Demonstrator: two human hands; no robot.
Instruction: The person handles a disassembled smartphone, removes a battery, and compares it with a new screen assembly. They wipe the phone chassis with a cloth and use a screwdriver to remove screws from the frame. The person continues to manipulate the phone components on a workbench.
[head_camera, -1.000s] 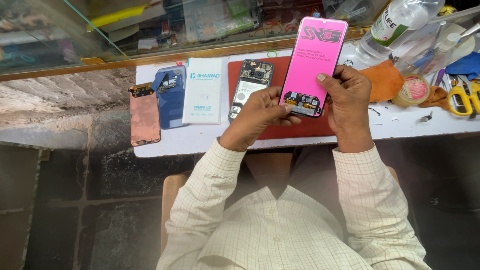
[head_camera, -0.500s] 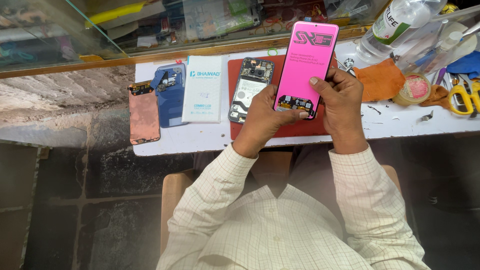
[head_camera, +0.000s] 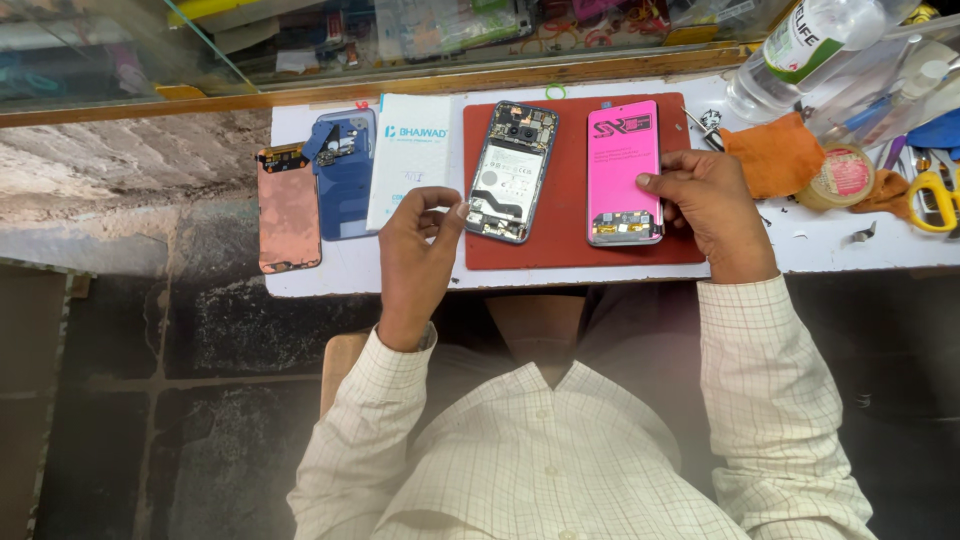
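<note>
A pink-backed phone display panel (head_camera: 622, 160) lies flat on the right half of a red mat (head_camera: 570, 248). My right hand (head_camera: 712, 205) grips its right edge, thumb on top. An opened phone body (head_camera: 510, 172), battery and circuit board showing, lies on the mat's left half. My left hand (head_camera: 418, 250) hovers over the table's front edge just left of that phone. Its fingers are curled with thumb and forefinger pinched together, and I see nothing between them.
Left of the mat lie a white flat box (head_camera: 410, 150), a blue back cover (head_camera: 345, 185) and a copper-coloured panel (head_camera: 288, 208). On the right are an orange cloth (head_camera: 775, 155), a tape roll (head_camera: 843, 175), yellow-handled scissors (head_camera: 932, 198) and a clear bottle (head_camera: 800, 50). A glass-fronted shelf runs along the back.
The pink panel was held up in both hands and now lies flat on the mat. My left hand has let go and moved left, beside the opened phone.
</note>
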